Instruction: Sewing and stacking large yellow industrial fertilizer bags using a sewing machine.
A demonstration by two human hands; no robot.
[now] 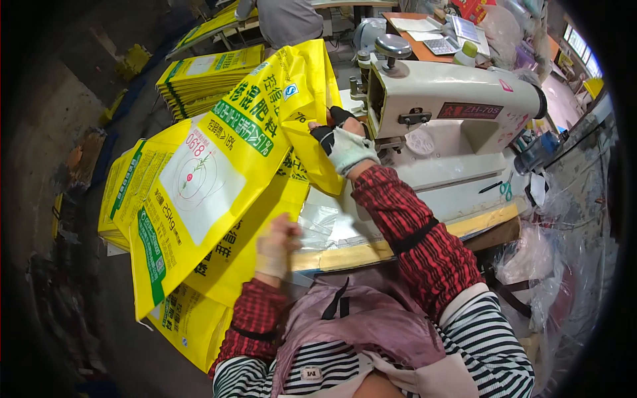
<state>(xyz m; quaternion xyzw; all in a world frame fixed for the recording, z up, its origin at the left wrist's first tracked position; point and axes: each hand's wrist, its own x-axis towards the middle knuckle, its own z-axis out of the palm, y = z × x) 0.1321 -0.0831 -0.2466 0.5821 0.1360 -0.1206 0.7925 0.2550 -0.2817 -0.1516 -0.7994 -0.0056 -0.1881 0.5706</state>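
Note:
A large yellow woven sack [199, 179] with green bands and a white panel lies slanted across the left of the worktable. Its upper end is folded over and crumpled. My right hand [345, 142], in a white and black fingerless glove, grips the sack's edge at that end, just left of the sewing machine's needle area. My left hand [277, 245] is above the near edge of the table, beside the sack's lower right side and apart from it; motion smears its fingers. More yellow sacks [192, 325] lie beneath the first one.
A white industrial sewing machine [458, 99] stands on the table at right. Teal scissors [506, 192] lie near its base. A stack of yellow sacks [199, 83] sits behind. Clear plastic film [318, 222] covers part of the table. Another person [288, 23] sits at the back.

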